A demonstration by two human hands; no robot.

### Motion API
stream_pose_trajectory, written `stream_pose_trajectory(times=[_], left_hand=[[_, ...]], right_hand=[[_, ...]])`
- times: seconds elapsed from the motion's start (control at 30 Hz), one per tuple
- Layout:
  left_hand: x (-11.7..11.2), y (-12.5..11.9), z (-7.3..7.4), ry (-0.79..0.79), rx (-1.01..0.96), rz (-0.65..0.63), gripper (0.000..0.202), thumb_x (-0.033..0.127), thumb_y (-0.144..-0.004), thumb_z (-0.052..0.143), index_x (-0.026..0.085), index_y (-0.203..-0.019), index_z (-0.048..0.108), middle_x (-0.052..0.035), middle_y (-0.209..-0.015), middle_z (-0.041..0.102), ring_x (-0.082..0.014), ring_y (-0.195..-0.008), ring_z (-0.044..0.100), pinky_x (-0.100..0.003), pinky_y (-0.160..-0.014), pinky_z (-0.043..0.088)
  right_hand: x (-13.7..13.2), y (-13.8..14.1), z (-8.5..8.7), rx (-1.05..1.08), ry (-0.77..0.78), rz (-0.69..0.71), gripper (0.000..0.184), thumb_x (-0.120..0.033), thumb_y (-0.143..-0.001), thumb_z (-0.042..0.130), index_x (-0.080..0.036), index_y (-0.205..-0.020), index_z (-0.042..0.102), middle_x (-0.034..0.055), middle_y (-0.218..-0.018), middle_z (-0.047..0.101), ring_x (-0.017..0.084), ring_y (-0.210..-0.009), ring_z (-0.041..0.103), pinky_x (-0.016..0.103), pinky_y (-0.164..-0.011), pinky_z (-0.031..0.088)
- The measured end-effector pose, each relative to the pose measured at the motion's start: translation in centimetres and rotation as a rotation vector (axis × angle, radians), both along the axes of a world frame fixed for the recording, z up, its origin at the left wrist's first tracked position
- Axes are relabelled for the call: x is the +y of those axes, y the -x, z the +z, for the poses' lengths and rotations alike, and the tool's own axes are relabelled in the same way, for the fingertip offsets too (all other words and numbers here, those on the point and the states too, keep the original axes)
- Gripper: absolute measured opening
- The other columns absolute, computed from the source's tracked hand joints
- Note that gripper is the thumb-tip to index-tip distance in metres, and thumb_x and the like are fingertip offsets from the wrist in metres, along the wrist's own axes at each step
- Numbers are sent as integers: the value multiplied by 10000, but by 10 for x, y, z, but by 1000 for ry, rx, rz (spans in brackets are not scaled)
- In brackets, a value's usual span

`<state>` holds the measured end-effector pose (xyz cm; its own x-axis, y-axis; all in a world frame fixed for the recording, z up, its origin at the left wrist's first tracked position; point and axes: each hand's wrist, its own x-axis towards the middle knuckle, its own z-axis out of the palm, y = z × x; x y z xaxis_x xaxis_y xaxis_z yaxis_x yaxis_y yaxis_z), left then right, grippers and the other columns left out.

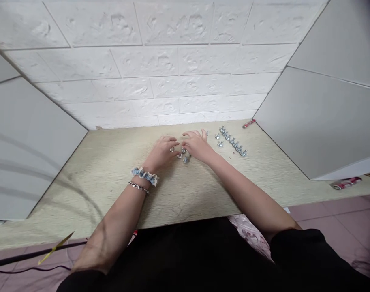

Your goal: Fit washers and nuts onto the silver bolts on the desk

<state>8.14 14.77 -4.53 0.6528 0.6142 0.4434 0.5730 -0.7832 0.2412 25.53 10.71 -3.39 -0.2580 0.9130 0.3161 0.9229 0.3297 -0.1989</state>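
My left hand (163,152) is over the middle of the tabletop, fingers curved, with a gap between thumb and forefinger. A small shiny metal piece (172,149) shows in that gap; whether it is touched I cannot tell. Facing it, my right hand (197,147) is palm down with fingers bent and apart. Between and below the hands lies a loose cluster of metal screw-in feet (185,159), each a round flat base with a threaded stud. Fingers partly hide this cluster. To the right, several more such feet form a slanting row (232,140), with a separate foot (220,144) beside it.
A white brick-pattern wall (178,61) closes off the back. Grey panels (330,101) stand at both sides of the pale wooden table (185,198). One red battery-like cylinder (248,123) lies at the back right, another red cylinder (346,183) near the right front. Cables (35,254) hang at the lower left.
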Motion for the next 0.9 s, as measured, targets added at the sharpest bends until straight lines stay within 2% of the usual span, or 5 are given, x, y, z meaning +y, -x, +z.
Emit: stream_pose_trajectory(times=[0.33,0.53,0.67,0.8,0.9], left_hand=[[-4,-2,9,-62,-178,132,235,256,-861,515,177,-1035,653,-94,-1069,650,-217,-1045,554,-393,-949,391],[-3,1,8,-82,-246,223,276,226,-870,481,171,-1108,612,-99,-1143,619,-212,-1079,531,-391,-973,368],[-3,2,7,-100,-260,237,267,210,-870,478,180,-1098,614,-93,-1152,613,-210,-1084,531,-400,-976,371],[-6,0,10,-95,-254,159,264,195,-879,464,170,-1101,605,-99,-1108,627,-200,-1059,551,-383,-947,411],[-10,-2,13,-37,-231,19,273,240,-880,496,166,-1126,589,-89,-1027,653,-171,-942,597,-327,-855,472]], right_hand=[[1,-2,-7,65,-27,-38,366,-170,-928,307,-260,-1162,574,80,-1140,591,235,-1092,477,609,-1048,118],[1,1,-10,16,-3,-46,277,-314,-922,400,-237,-944,666,71,-1011,644,250,-1022,502,615,-1040,64],[1,4,-12,78,-7,-106,258,-255,-912,414,-228,-866,666,50,-921,681,242,-975,531,624,-1033,61],[-2,3,-7,384,-69,-129,219,-257,-882,458,-215,-836,668,34,-923,698,215,-952,573,569,-1059,139],[-6,5,-2,767,-49,-96,185,-315,-822,533,-202,-849,678,32,-895,705,181,-855,613,430,-975,365]])
